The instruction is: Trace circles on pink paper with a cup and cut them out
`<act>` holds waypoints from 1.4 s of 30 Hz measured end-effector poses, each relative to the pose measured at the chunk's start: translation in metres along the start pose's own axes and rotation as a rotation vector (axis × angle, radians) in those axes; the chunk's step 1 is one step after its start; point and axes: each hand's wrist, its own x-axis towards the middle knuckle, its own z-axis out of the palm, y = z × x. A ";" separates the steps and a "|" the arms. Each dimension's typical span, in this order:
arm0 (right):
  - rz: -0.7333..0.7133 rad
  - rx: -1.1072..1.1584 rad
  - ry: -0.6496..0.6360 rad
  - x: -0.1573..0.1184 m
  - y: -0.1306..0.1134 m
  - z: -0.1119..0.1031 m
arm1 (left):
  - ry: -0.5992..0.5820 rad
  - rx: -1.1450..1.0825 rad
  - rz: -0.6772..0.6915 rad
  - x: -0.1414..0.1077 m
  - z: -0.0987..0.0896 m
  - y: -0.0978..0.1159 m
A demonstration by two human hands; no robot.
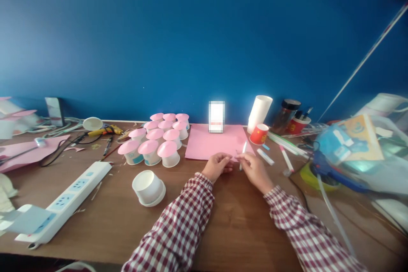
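Note:
My left hand [219,165] is at the front edge of a pink sheet [210,142], its thumb and fingers pressed together; anything in them is too small to make out. Facing it, my right hand [254,170] is pinched closed near the sheet's front right corner. A slim white pen-like stick [244,149] stands tilted up by the right fingers; the frame does not show clearly whether they grip it. To the left, several white cups with pink cone tops [168,153] stand in rows. A pair of nested white cups [148,187] sits nearer, without a pink top.
A white power strip [72,199] lies at the left, near a yellow glue gun [103,131]. Beyond the right hand stand a red cup [259,134], a white roll [260,112] and a dark jar [287,114]. A cluttered plastic bag [366,153] fills the right.

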 end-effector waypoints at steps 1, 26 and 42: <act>-0.001 0.003 -0.005 -0.001 0.000 0.002 | 0.002 0.003 0.008 0.000 0.000 0.000; 0.385 -0.593 0.228 0.029 0.059 -0.059 | 0.033 0.072 0.034 -0.001 -0.001 -0.003; 0.525 -0.664 0.194 0.032 0.075 -0.065 | 0.043 0.054 0.036 0.002 0.000 -0.004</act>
